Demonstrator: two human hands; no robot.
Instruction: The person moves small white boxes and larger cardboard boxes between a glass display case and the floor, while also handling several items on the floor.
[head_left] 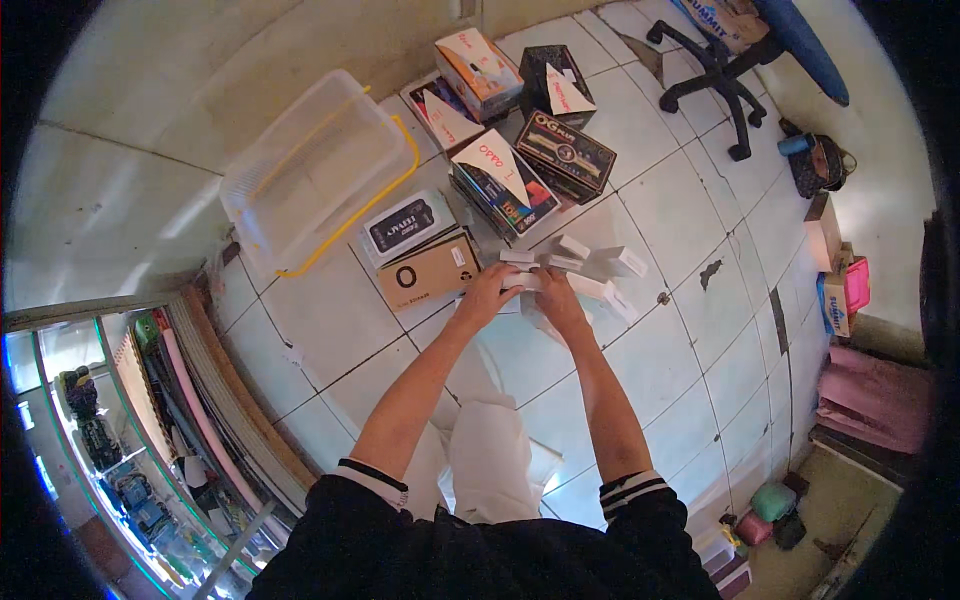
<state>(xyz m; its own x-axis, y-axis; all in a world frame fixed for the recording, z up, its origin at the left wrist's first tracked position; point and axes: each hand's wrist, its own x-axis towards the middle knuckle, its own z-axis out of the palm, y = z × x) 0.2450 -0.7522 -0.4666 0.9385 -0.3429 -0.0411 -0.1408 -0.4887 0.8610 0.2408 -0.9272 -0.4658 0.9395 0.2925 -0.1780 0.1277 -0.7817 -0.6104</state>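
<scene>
In front of me on the tiled floor lies a cluster of small white boxes, some upright and some tipped against each other. My left hand is closed on the left end of one small white box at the near side of the cluster. My right hand grips the right end of that box, its fingertips partly hidden. Close by on the left is a brown cardboard box with a black ring on it. Behind it rests a white-and-black box.
Stacks of printed boxes, topped by a dark multicoloured box, a black-and-gold box and an orange box, stand beyond my hands. A clear plastic tub with yellow handles leans at the left wall. A wheeled chair stands far right; a glass display case is near left.
</scene>
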